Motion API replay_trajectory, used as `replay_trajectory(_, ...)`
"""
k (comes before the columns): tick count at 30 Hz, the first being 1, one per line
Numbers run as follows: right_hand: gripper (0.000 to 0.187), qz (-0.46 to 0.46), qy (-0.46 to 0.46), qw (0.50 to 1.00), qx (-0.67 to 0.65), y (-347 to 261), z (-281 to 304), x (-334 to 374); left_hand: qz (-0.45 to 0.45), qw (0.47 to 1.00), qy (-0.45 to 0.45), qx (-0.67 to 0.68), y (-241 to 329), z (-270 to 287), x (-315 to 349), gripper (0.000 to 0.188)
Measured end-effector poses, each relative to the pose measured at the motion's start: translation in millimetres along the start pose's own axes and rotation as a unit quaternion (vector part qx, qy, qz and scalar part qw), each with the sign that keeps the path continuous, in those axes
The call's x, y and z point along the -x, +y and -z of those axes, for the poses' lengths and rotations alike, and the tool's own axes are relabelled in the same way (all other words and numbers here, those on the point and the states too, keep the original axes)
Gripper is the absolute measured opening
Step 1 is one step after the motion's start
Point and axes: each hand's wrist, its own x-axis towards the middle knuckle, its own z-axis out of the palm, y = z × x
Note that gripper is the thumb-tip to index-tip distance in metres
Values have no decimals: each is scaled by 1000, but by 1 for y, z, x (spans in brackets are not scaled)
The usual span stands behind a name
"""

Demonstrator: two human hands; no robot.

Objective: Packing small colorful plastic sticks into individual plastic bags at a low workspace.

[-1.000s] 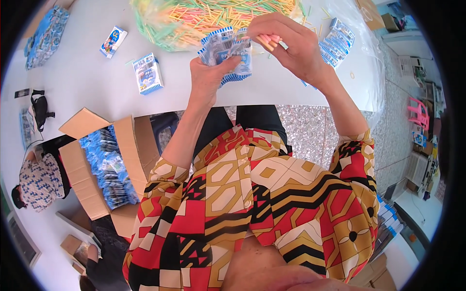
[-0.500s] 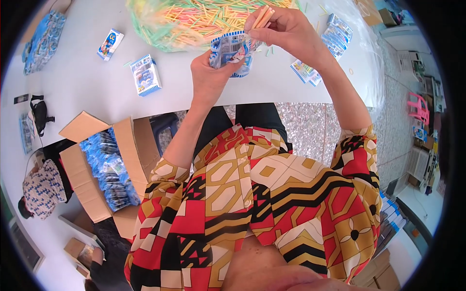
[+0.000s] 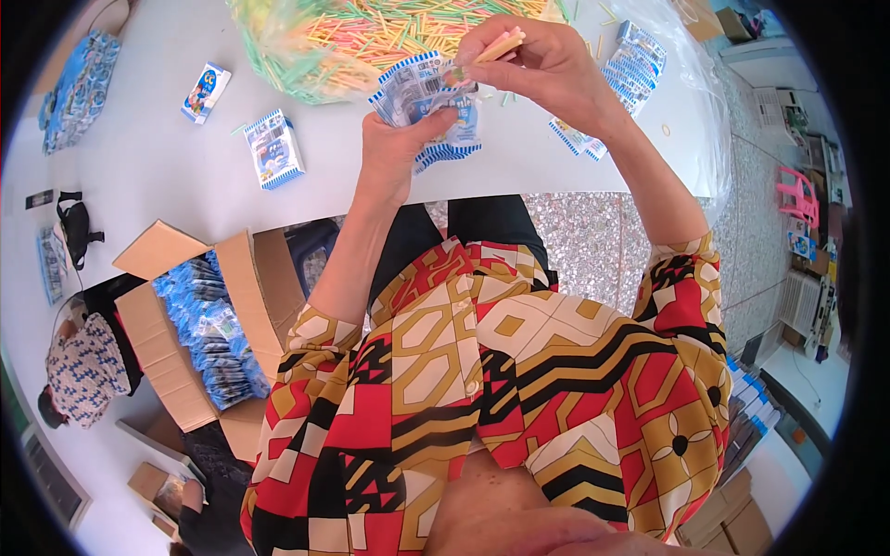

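Note:
My left hand (image 3: 387, 153) grips a crinkled blue-and-white printed packet (image 3: 459, 130) above the white table, its thumb pressed across the front. Beside the packet's upper right edge, my right hand (image 3: 556, 69) pinches a small bunch of pale pink and yellow sticks (image 3: 502, 46) between thumb and fingers. My right fingertips touch or nearly touch the packet; whether its mouth is open there is hard to make out. Just beyond both hands lies a large clear plastic bag (image 3: 278, 69), spread wide and full of loose pink, yellow and green sticks (image 3: 399, 35).
Flat blue-and-white packets (image 3: 638, 69) lie right of my hands. Two small packs, one smaller (image 3: 206, 93) and one larger (image 3: 274, 148), rest at the left. An open cardboard box (image 3: 158, 338) of blue packets stands below left. Another person (image 3: 90, 366) sits farther left.
The sticks in my right hand have tilted from near upright toward the right. My left hand has shifted slightly left, and the packet looks more spread out.

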Motion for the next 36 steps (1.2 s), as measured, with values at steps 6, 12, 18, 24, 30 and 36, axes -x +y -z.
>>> replay_trajectory(6, 8, 128, -59, 981, -134, 24, 4, -8, 17, 1000, -9, 9, 1, -5, 1, 29)
replay_trajectory(12, 9, 5, -28, 992, 124, 21, 5, 2, 0, 999, -23, -25, 1, -5, 3, 26)
replay_trajectory(18, 12, -68, -37, 997, 25, 1, 7, -2, -20, 998, -21, -49, -1, -4, 2, 26)
replay_trajectory(24, 18, -80, -20, 997, -2, 2, 12, -6, -27, 998, -29, -51, 0, -4, 2, 25)
replay_trajectory(30, 21, -39, -23, 999, -23, 10, 6, -4, -18, 998, -48, -48, -1, -3, 2, 31)
replay_trajectory(36, 27, -63, 36, 997, -10, 4, 11, -2, -35, 997, -64, -21, 0, 3, 1, 37)
